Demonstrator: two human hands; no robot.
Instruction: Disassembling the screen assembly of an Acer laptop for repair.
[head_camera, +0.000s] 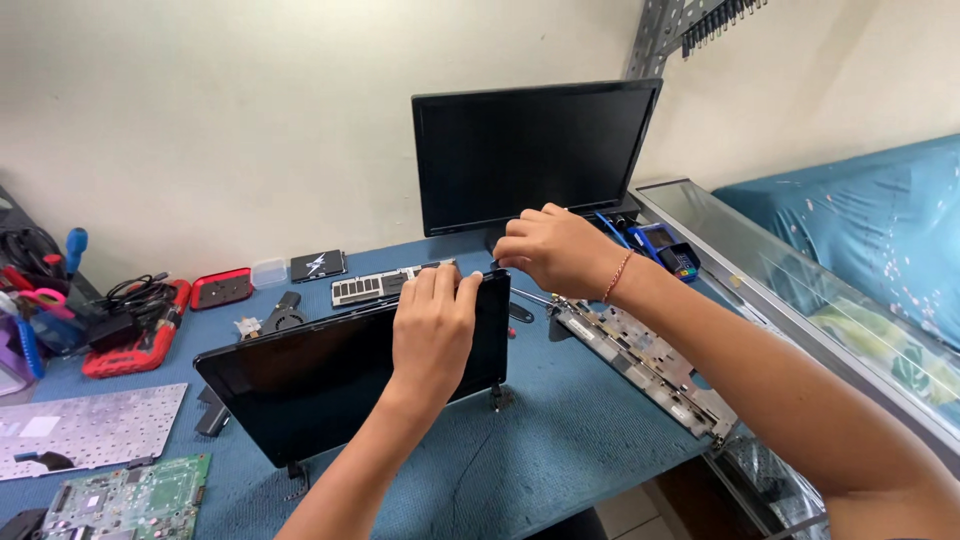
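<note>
Black and glossy, the laptop screen panel (350, 375) stands tilted on its lower edge on the blue bench (560, 450), just in front of the dark monitor (530, 155) that stands at the back against the wall. The left hand (432, 330) lies over the panel's top edge near its right corner, fingers (440, 285) curled over the rim and closed on it, so it steadies the panel. The right hand (550, 250) hovers at that same top right corner, fingers pinched together on what seems to be a thin tool or the bezel edge; which of the two I cannot tell. Such a panel looks light but thin and brittle: it would probably flex and crack if pressed in the middle, so the frame edges and the hinge side are the safer places to hold, and the smooth face may slip under the fingers. Right of the panel lies a stripped laptop base frame (645, 365), reaching towards the bench's edge. Left of the panel lie a grey keyboard (90, 425) and a green circuit board (135, 495), and behind it a small fan (285, 315).
</note>
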